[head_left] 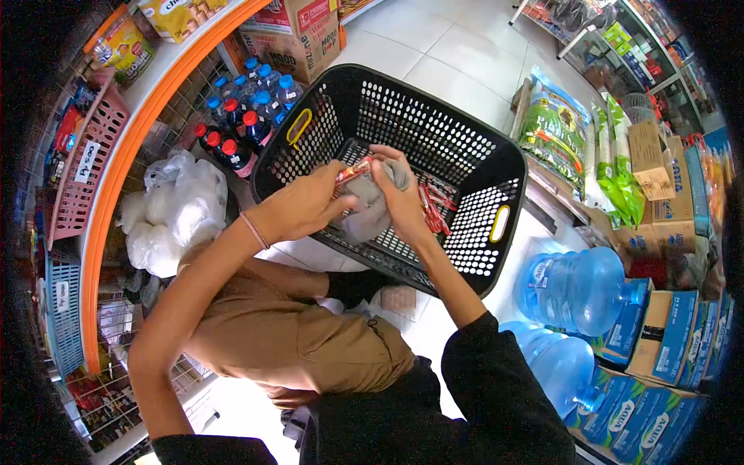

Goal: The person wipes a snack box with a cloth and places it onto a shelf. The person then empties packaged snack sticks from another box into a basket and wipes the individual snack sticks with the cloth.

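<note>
Over a large black plastic basket, my two hands meet close together. My left hand pinches one end of a small red stick-shaped packet. My right hand is closed around a crumpled grey cloth, its fingers near the packet's other end. The cloth hangs down between both hands. On the basket's floor lie several similar red packets, to the right of my right hand. Their print is too small to read.
Bottles with blue and red caps stand left of the basket, beside white plastic bags. An orange-edged shelf curves along the left. Large blue water jugs, cartons and a green sack are on the right.
</note>
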A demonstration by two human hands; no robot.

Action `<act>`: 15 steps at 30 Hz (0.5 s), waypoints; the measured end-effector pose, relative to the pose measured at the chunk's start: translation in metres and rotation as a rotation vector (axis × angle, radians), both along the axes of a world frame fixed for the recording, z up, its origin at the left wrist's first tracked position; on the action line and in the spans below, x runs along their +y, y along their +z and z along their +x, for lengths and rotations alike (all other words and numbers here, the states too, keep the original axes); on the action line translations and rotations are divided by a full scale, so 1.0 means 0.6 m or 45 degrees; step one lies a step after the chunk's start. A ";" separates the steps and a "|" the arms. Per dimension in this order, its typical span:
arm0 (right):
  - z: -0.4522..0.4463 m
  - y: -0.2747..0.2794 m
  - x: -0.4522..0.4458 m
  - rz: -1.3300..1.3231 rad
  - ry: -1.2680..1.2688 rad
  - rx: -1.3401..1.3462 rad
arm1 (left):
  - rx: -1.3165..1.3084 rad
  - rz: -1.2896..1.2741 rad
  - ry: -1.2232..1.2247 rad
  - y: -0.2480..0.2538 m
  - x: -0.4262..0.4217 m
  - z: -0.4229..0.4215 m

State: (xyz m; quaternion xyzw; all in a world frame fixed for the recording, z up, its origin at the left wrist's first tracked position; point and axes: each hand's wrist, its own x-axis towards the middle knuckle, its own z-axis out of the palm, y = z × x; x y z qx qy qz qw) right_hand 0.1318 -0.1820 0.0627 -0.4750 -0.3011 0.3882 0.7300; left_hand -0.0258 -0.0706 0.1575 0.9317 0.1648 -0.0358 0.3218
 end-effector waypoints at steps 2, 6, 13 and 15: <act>-0.025 0.023 -0.005 0.028 -0.079 0.021 | -0.236 0.065 -0.062 -0.001 -0.006 -0.003; -0.064 0.065 -0.015 0.103 -0.087 0.087 | -0.445 0.167 -0.085 0.024 -0.021 0.012; -0.072 0.118 -0.110 0.220 0.064 -0.076 | -0.427 0.469 -0.074 0.069 -0.002 -0.010; -0.073 0.125 -0.167 0.190 0.120 -0.285 | -0.462 0.536 -0.093 0.069 0.006 -0.020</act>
